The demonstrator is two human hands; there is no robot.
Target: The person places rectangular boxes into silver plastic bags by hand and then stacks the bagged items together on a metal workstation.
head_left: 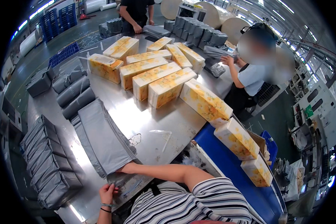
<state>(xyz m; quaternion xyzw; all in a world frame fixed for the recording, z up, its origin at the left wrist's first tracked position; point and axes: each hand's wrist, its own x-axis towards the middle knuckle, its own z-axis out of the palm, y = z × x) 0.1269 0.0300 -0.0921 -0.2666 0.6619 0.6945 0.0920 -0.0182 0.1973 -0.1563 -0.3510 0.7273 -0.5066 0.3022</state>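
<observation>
Resting right hand (126, 168) at near end of grey bags (103, 140); cannot tell its grip. Holding left hand (107, 193) curled just beside; cannot tell whether pinching anything.

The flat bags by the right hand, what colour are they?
The flat bags are plain grey; they show best in the head view.

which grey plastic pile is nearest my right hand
The flat stack of grey plastic bags: its near edge lies at your right hand. The other grey piles are bulkier and farther away.
</observation>
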